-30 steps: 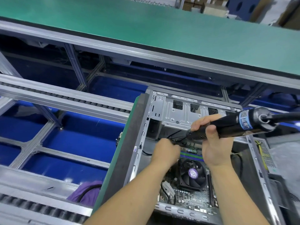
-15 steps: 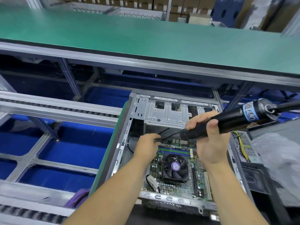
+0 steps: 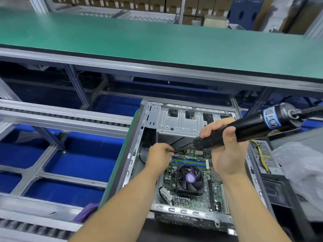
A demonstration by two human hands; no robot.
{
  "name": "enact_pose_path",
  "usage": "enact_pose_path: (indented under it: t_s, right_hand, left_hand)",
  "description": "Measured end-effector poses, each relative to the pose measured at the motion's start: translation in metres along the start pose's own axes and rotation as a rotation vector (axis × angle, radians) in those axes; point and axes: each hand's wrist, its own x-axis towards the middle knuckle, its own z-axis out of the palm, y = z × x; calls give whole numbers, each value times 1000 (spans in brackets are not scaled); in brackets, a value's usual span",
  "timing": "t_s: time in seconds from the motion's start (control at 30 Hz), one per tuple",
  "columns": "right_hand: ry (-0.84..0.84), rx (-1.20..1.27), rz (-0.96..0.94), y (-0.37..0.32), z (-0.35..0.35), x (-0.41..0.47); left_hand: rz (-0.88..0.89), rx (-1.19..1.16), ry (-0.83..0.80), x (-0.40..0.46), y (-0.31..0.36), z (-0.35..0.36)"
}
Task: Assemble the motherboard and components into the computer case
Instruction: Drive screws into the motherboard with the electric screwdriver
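The open grey sheet-metal computer case [image 3: 181,123] lies on its side at lower centre of the frame, holding a green motherboard [image 3: 190,199] with a black round-bladed cooler fan [image 3: 190,179] on it. The left hand [image 3: 159,157] pinches something small at the board's upper-left corner, where the bit of the black cylindrical electric screwdriver [image 3: 244,130] points. The right hand [image 3: 225,151] is wrapped round the screwdriver's barrel. A smooth green bench top [image 3: 157,41] spans the upper frame; aluminium roller rails [image 3: 66,117] cross blue flooring at left, with cardboard boxes [image 3: 139,4] along the top edge.
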Motion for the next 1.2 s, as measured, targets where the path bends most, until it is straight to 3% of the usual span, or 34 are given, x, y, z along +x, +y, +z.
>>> enact_pose_path:
  t_s: [0.2, 0.63, 0.93, 1.2]
  right_hand:
    - [16, -12, -15, -1, 2, 2]
    - [-20, -5, 3, 0, 3, 5]
    - [-160, -96, -20, -2, 7, 7]
    - [-116, -92, -34, 9, 12, 0]
  left_hand:
    - [-29, -139, 2, 1, 1, 0]
    - [-22, -173, 6, 4, 2, 1]
    - [78, 78, -12, 2, 2, 7]
    - [146, 236, 16, 4, 1, 5]
